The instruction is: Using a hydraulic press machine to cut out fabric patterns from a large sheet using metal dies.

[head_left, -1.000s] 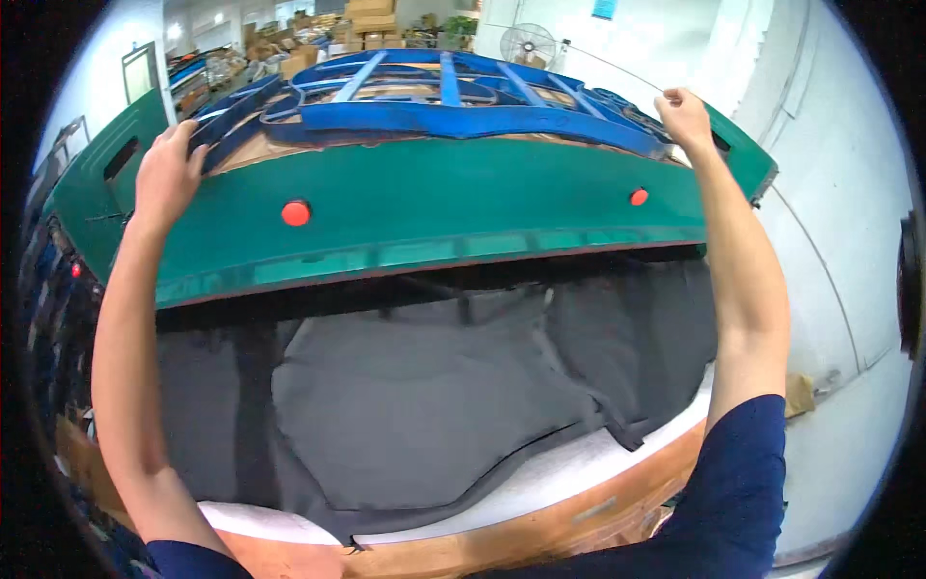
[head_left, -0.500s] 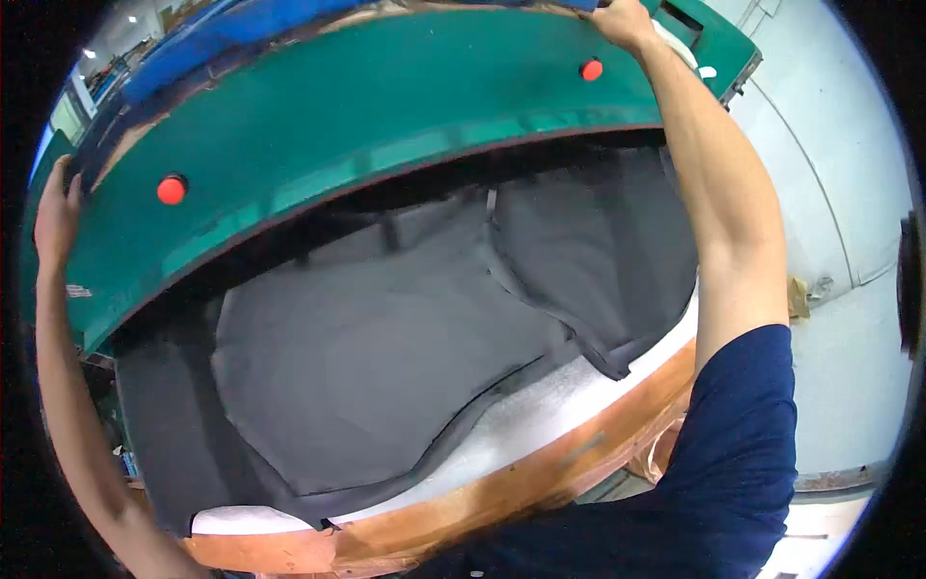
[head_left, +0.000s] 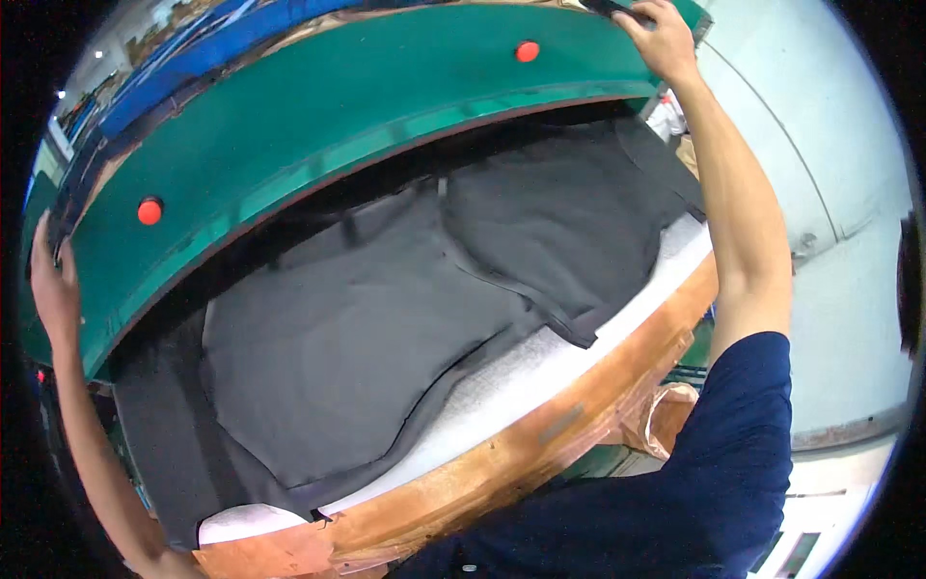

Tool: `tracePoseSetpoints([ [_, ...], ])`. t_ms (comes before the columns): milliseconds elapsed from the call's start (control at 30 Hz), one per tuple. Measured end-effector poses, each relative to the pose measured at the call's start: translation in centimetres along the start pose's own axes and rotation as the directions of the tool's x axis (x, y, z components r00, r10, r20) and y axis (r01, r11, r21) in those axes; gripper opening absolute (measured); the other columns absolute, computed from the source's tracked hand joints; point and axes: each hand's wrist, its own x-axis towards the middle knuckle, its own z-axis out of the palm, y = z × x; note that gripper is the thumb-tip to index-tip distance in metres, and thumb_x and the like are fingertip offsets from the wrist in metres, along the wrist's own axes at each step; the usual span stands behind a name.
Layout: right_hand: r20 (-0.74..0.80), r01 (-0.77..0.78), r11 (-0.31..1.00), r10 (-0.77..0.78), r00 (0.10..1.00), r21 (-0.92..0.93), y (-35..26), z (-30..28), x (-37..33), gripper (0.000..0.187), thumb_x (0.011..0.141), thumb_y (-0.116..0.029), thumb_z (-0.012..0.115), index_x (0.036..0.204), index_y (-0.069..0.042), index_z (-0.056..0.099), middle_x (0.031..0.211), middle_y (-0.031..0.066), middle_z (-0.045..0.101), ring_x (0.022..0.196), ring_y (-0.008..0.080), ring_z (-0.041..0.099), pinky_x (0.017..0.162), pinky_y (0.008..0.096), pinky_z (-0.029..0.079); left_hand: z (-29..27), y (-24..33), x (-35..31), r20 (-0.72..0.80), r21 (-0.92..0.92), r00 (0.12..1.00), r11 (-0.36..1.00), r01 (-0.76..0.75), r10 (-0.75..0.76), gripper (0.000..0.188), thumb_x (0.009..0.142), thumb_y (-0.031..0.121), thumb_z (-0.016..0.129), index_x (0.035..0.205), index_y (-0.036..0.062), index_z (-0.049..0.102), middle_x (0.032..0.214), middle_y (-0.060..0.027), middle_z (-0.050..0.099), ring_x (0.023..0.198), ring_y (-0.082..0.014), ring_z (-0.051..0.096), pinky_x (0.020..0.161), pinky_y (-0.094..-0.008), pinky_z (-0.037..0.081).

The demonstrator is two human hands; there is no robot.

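Note:
At the left end of a long green machine beam point(head_left: 338, 106), my left hand point(head_left: 56, 289) rests against the edge, its fingers stretched and apart. My right hand point(head_left: 664, 43) is at the beam's far right end, thumb and fingers spread beside a dark slot point(head_left: 606, 8). Neither hand holds anything that I can see. Below the beam lie dark grey sheet pieces point(head_left: 347, 338) with curved cut outlines, partly overlapping. Their far edges run into the shadow under the beam. A white sheet point(head_left: 482, 429) shows beneath them along the near side.
Two red round buttons point(head_left: 149, 211) sit on the beam's face. An orange-brown board point(head_left: 453, 492) borders the near side, and a brown paper-like bag point(head_left: 666, 420) stands by my right elbow. Blue material point(head_left: 193, 77) lies beyond the beam. A pale wall or panel is at the right.
My right hand has shifted right along the beam, from left of the dark slot to its right side. The view has shifted, so the beam and sheets appear further left.

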Motion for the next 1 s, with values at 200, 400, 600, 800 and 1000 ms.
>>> tracePoseSetpoints([
  [200,0.236,-0.131,0.987,0.15,0.96,-0.095,9.0,-11.7,-11.1,0.038,0.081,-0.035,0.078,0.1,-0.003,0.073,0.115,0.0177,0.067,0.11,0.0334,0.063,0.094,0.0382,0.05,-7.9,11.8,-4.9,-0.007,-0.377,0.999,0.925,-0.046,0.047,0.044,0.098,0.006,0.059,0.14,0.0018,0.05,0.141,-0.018,0.054,0.133,-0.0309,0.05,0.111,-0.0388,0.037],
  [400,0.447,-0.339,0.934,0.354,0.822,-0.115,13.2,-16.7,-20.6,0.037,0.077,-0.031,0.08,0.097,-0.001,0.073,0.11,0.0177,0.069,0.104,0.0329,0.065,0.092,0.0389,0.051,-13.2,21.6,-12.1,0.16,-0.588,0.986,0.807,0.063,0.04,0.044,0.094,-0.001,0.06,0.137,-0.0003,0.052,0.139,-0.0202,0.054,0.134,-0.0326,0.049,0.112,-0.0399,0.036],
  [600,0.45,-0.327,0.944,0.271,0.851,0.05,19.1,-9.8,-24.3,0.037,0.077,-0.028,0.081,0.098,0.001,0.073,0.112,0.017,0.067,0.107,0.0314,0.065,0.093,0.0378,0.052,-19.2,26.9,-18.9,0.351,-0.538,0.936,0.81,0.232,-0.034,0.042,0.093,-0.002,0.059,0.134,-0.0026,0.053,0.137,-0.0218,0.055,0.131,-0.036,0.051,0.111,-0.0412,0.037],
  [800,0.523,-0.275,0.853,0.003,0.852,0.443,23.7,-0.5,-23.6,0.028,0.079,-0.022,0.081,0.096,-0.003,0.07,0.126,0.0181,0.06,0.114,0.0347,0.06,0.098,0.0379,0.047,-23.1,37.5,-24.1,0.493,-0.406,0.804,0.73,0.551,-0.332,0.039,0.092,-0.002,0.059,0.13,-0.0067,0.054,0.133,-0.0215,0.057,0.125,-0.0356,0.054,0.109,-0.0408,0.039],
  [1000,0.547,-0.341,0.676,-0.109,0.83,0.653,30.4,5.3,-26.2,0.023,0.077,-0.015,0.082,0.091,-0.003,0.068,0.132,0.0163,0.059,0.119,0.0326,0.059,0.099,0.0374,0.046,-26.9,50.6,-23.1,0.561,-0.275,0.799,0.863,0.424,-0.215,0.039,0.09,-0.003,0.062,0.128,-0.0055,0.056,0.129,-0.0238,0.058,0.122,-0.0392,0.055,0.105,-0.0441,0.042],
])
